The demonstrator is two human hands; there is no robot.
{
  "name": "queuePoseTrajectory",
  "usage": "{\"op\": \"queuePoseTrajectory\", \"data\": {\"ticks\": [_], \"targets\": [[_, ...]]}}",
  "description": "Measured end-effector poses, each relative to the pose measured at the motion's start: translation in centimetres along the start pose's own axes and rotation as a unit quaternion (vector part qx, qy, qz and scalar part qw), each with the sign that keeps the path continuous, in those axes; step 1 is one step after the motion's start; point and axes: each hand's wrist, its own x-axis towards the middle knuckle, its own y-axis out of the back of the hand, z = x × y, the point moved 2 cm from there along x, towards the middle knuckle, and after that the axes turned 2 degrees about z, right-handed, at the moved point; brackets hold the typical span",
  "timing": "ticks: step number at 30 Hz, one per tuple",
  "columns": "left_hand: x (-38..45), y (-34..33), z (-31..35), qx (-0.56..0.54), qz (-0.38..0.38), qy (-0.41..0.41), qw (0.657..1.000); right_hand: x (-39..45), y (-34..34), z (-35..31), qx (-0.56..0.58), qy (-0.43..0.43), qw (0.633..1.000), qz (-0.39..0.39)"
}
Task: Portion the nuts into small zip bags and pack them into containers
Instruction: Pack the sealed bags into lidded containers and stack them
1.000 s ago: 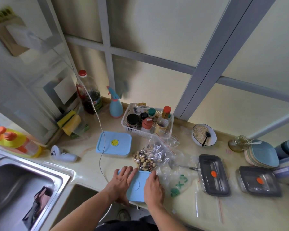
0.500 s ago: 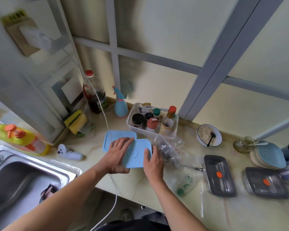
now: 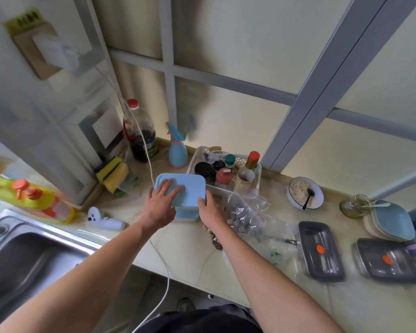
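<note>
1. Blue plastic is what the hands meet here: a lidded container (image 3: 187,188) at the back of the tabletop (image 3: 190,251), set on top of what looks like a second blue container (image 3: 186,213), just in front of the white basket (image 3: 226,188) of jars.
2. Left hand (image 3: 162,203) lies flat on the lid with fingers spread and straight, pressing, not gripping. Right hand (image 3: 208,209) is at the container's near right corner; its fingers curl against the side wall, though how firmly they hold cannot be told.
3. Handling, as a judgement: a rigid, smooth-sided box, probably light even when packed with bagged nuts, and not fragile. Its slick lid gives a flat palm little purchase (a push from above steadies it but would not lift it), so the side walls or the rim under the lid are the better places to take hold, one hand on each side.
4. Stacked, the upper box could slide off the lower one unless the two are squared up.
5. Clear zip bags with nuts (image 3: 243,212) lie loose just right of the right hand; soft, crinkly and slippery, they are best pinched at the zip strip.
6. Two grey lidded trays (image 3: 322,251) sit well apart on the right.
</note>
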Motion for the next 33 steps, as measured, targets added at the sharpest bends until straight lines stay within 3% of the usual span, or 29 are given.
{"op": "queuePoseTrajectory", "data": {"ticks": [3,7,11,14,17,20,22,24,27,30,33], "targets": [[-0.1,0.0,-0.4,-0.004,0.029,0.033,0.999,-0.2,1.0,0.4,0.007,0.014,0.999,0.047],[0.2,-0.8,0.6,0.013,0.091,0.025,0.995,-0.6,4.4,3.5,-0.016,0.032,0.977,0.21],[0.5,-1.5,4.7,-0.017,0.158,-0.091,0.983,-1.6,8.8,8.0,-0.029,-0.002,0.937,0.349],[0.7,-2.4,8.8,-0.031,0.169,-0.165,0.971,-2.4,12.7,12.5,-0.063,-0.052,0.909,0.409],[0.7,-3.8,12.5,-0.041,0.143,-0.219,0.964,-3.7,16.1,17.5,-0.139,-0.105,0.897,0.407],[0.3,-5.2,15.7,-0.057,0.114,-0.251,0.959,-5.8,18.6,22.0,-0.237,-0.211,0.901,0.297],[-0.2,-6.2,17.7,-0.067,0.101,-0.267,0.956,-7.0,19.8,24.5,-0.282,-0.236,0.901,0.229],[-0.5,-7.2,19.5,-0.084,0.076,-0.28,0.953,-7.6,20.7,26.2,-0.313,-0.21,0.903,0.209],[-0.7,-8.3,22.1,-0.115,0.026,-0.271,0.955,-7.8,22.2,26.6,-0.298,-0.162,0.908,0.246],[-1.0,-8.3,24.5,-0.162,-0.025,-0.208,0.964,-7.7,23.6,25.5,-0.258,-0.09,0.914,0.301],[-0.6,-8.6,26.8,-0.229,-0.057,-0.13,0.963,-7.7,25.1,24.4,-0.28,-0.073,0.906,0.31]]}}
